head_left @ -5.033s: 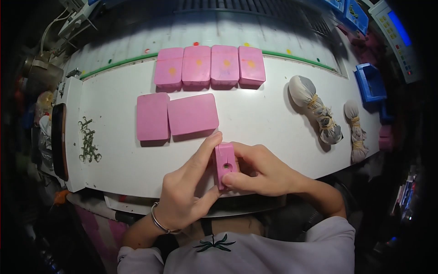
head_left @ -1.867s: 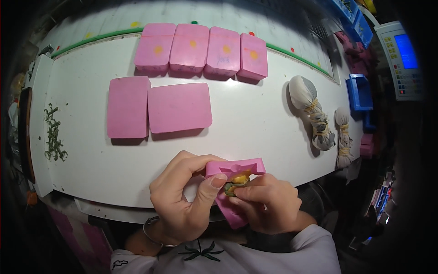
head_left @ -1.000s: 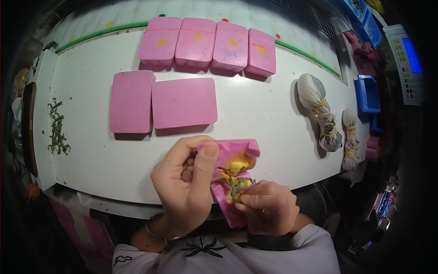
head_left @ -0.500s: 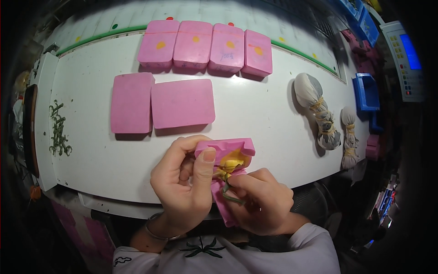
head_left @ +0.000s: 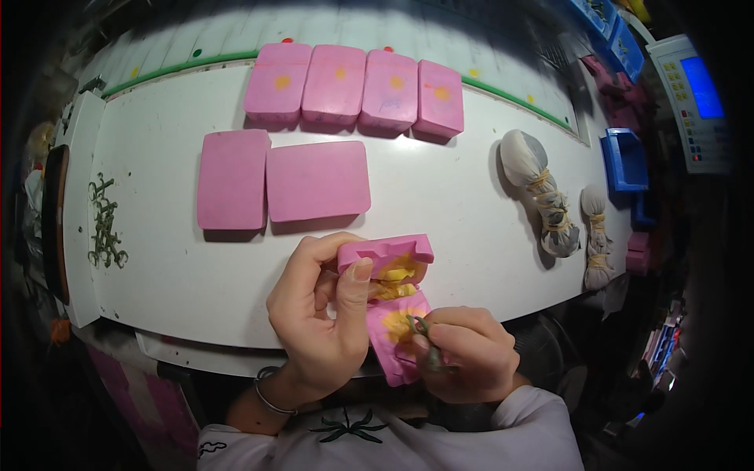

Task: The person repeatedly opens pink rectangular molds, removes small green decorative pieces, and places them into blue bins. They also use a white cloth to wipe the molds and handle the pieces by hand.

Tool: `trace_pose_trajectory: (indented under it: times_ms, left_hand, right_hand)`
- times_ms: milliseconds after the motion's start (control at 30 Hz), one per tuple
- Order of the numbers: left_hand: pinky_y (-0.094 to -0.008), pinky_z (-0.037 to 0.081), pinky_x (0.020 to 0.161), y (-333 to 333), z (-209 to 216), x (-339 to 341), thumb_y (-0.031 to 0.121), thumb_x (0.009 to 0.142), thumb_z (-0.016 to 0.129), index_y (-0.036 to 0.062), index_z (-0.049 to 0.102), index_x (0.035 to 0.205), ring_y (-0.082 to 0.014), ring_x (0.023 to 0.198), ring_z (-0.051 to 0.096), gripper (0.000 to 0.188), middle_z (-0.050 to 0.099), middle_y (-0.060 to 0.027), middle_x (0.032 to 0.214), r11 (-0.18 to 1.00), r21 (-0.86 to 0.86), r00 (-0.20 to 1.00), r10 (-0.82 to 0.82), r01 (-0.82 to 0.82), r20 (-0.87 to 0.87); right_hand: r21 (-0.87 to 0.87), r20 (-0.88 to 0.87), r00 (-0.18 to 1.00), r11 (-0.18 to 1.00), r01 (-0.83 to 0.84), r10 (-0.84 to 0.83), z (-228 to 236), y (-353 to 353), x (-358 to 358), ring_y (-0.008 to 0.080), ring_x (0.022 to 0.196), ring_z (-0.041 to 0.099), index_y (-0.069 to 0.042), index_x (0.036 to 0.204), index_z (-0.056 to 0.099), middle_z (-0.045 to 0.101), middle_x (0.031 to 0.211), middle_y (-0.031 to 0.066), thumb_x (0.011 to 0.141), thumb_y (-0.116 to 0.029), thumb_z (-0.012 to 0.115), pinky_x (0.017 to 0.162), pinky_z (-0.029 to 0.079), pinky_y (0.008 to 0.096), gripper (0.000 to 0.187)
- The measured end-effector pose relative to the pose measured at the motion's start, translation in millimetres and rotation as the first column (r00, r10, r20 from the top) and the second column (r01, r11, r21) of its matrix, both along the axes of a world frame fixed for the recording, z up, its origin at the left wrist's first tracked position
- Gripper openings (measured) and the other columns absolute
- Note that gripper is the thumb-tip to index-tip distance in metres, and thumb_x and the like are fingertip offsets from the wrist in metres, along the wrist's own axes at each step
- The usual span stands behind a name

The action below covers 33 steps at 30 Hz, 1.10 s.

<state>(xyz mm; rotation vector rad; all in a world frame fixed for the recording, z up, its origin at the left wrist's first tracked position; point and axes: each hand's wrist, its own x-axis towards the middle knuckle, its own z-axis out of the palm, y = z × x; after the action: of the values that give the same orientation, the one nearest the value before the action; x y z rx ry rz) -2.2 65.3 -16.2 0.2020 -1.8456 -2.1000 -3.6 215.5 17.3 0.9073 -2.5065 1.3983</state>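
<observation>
My left hand (head_left: 318,318) is closed on a pink rubber mould (head_left: 352,253) near the table's front edge, thumb across its face. The mould is spread apart, its lower flap (head_left: 381,345) hanging down toward me. Yellow patches mark both inner faces, and a crumpled yellow part shows at the fold. Just right of the lower flap, my right hand (head_left: 475,349) pinches a small dark green hooked piece (head_left: 433,361) between thumb and fingers. The piece stands apart from the fold, its curled end over the flap's yellow patch.
Two plain pink blocks (head_left: 318,180) lie mid-table, with a row of several yellow-spotted pink blocks (head_left: 334,86) behind. Small green hooked pieces (head_left: 104,228) are heaped at left. On the right are two banded cloth bundles (head_left: 550,204), a blue bin (head_left: 626,161) and a control panel (head_left: 695,94).
My right hand has drawn the green piece out from the mould's fold, down and to the right. The lower flap now lies more open, showing its yellow patch.
</observation>
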Motion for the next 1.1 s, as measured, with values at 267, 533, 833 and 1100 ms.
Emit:
trace_pose_trajectory:
  times_ms: [267,533,833,1100]
  left_hand:
    - [-0.0325,0.043,0.086,-13,18,-16,0.027,0.094,0.052,-0.0086,0.058,0.11,-0.0246,0.097,0.054,0.04,0.058,-0.0169,0.108,0.952,-0.262,0.984,0.129,-0.159,-0.126]
    - [-0.0266,0.051,0.069,-12,53,0,0.003,0.071,0.077,-0.0044,0.062,0.105,-0.0184,0.078,0.062,0.038,0.062,-0.0137,0.094,0.945,-0.275,0.959,-0.23,0.178,-0.168]
    - [-0.0265,0.053,0.069,-15,54,5,-0.005,0.076,0.068,-0.0057,0.061,0.1,-0.0166,0.078,0.063,0.025,0.061,-0.0131,0.092,0.968,-0.145,0.968,-0.221,0.203,-0.119]
    - [-0.0264,0.052,0.075,-15,53,7,-0.004,0.079,0.064,-0.0077,0.059,0.101,-0.0157,0.081,0.063,0.023,0.061,-0.0128,0.092,0.977,-0.039,0.976,-0.212,0.21,-0.053]
  right_hand:
    - [-0.467,0.187,0.982,0.877,0.107,-0.02,24,-2,-27,0.0166,0.084,0.047,-0.002,0.099,0.063,0.046,0.101,0.0114,0.07,0.003,0.075,0.072,0.042,0.0266,0.032]
    - [-0.655,0.466,0.828,0.751,0.087,0.311,23,-12,-26,0.0154,0.09,0.052,0.003,0.102,0.063,0.054,0.099,0.011,0.078,0.008,0.065,0.077,0.042,0.0265,0.025]
    - [-0.444,0.275,0.961,0.891,0.095,0.035,27,-11,-22,0.0139,0.071,0.057,0.004,0.105,0.06,0.063,0.089,0.0119,0.075,0.006,0.07,0.064,0.046,0.0241,0.032]
    - [-0.303,0.049,0.992,0.945,0.126,-0.116,32,-16,-20,0.016,0.069,0.06,0.003,0.103,0.061,0.062,0.09,0.0134,0.074,0.005,0.071,0.058,0.049,0.0248,0.03]
